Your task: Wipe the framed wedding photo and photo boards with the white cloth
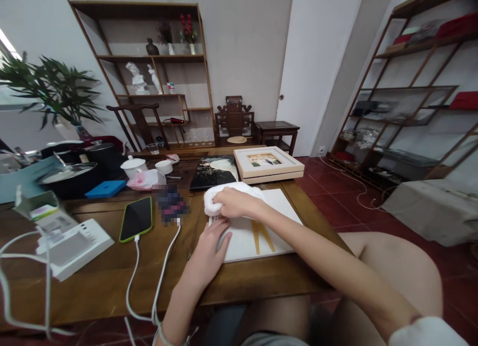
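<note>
A white canvas (239, 246) with two yellow painted strokes lies flat near the table's front edge. Across its upper left part is a bunched white towel (242, 187). My right hand (233, 202) presses down on this towel, its fingers curled into the cloth. Just below, my left hand (213, 244) grips the canvas by its left edge, thumb toward the painted face. The towel and my right forearm hide the canvas's upper part.
Behind the canvas lie a dark picture panel (214, 172) and a pale framed picture (269, 163). To the left are a phone (136, 219) on a white cable, a white box (76, 249), a blue block (105, 188), a white teapot (133, 166) and a black pot (69, 179).
</note>
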`<state>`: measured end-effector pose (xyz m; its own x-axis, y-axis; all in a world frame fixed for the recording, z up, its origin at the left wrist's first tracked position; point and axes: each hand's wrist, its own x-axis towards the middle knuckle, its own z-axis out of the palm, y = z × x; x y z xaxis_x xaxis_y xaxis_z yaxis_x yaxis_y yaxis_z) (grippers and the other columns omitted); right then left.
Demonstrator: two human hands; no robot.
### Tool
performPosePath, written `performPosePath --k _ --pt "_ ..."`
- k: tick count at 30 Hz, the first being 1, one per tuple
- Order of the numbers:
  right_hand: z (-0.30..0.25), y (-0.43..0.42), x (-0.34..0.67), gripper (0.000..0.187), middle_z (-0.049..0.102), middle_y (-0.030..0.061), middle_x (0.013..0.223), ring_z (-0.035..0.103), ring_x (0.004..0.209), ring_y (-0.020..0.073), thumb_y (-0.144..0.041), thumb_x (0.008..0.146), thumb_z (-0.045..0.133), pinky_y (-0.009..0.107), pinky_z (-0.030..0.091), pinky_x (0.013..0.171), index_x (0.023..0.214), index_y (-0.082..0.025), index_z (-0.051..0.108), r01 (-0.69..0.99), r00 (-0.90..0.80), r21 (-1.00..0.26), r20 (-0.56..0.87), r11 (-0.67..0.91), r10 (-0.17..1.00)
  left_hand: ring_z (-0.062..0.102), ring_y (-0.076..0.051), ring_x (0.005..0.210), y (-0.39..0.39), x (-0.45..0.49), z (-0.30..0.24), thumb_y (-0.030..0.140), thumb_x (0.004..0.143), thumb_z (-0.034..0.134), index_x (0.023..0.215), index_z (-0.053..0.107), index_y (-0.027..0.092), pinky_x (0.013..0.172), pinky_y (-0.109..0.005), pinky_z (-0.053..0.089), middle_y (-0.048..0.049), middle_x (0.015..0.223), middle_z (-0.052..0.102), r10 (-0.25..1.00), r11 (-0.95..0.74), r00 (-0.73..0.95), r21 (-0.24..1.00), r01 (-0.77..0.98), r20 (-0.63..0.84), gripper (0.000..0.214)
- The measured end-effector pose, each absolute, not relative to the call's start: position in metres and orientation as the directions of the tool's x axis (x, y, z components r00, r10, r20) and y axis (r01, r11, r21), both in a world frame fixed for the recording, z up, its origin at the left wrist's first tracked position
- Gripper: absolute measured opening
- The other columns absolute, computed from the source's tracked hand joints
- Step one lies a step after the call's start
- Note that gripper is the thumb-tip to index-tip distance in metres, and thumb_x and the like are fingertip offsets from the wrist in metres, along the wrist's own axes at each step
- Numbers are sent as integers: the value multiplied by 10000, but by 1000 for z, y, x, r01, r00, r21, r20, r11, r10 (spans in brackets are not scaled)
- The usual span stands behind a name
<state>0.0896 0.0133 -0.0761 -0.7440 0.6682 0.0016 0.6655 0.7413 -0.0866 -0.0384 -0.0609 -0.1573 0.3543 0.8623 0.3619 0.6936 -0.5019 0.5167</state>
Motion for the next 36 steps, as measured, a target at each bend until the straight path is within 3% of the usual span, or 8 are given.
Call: performPosePath --k 9,14,21,29,36 --pt "-71 26 157 165 664 81 823 557 766 197 -169 767 460 243 318 606 779 -147 623 814 -574 -104 5 571 819 440 -239 1263 -62 -38 -161 272 898 399 1165 576 130 1081 -488 288 -139 1315 527 886 -459 334 512 726 321 351" --pt "-81 22 209 227 641 84 813 542 772 201 -48 687 407 254 315 619 760 -149 597 872 -481 -84 24 482 876 434 -234 1267 -64 -37 -160 264 900 398 1172 559 127 1084 -485 286 -144 1310 530 890 -451 326 511 731 319 344" --pt "-93 -28 227 265 605 83 745 528 774 212 5 598 385 272 327 662 699 -161 566 859 -505 -80 24 505 863 433 -231 1267 -64 -36 -158 256 898 401 1194 535 111 1090 -469 282 -150 1310 528 898 -434 309 516 738 313 356" --pt "-81 -125 239 259 588 44 791 524 745 183 -21 638 421 265 357 664 715 -213 576 853 -508 -219 -132 474 851 441 -238 1260 -65 -35 -157 253 893 399 1194 539 100 1088 -474 282 -156 1314 523 898 -434 315 498 751 307 365" --pt "-86 -59 231 266 606 72 794 538 806 204 -19 600 404 257 351 683 720 -170 586 852 -510 -155 -29 500 860 464 -243 1241 -65 -35 -157 242 890 400 1182 550 118 1068 -479 316 -153 1303 534 887 -454 318 500 737 335 351"
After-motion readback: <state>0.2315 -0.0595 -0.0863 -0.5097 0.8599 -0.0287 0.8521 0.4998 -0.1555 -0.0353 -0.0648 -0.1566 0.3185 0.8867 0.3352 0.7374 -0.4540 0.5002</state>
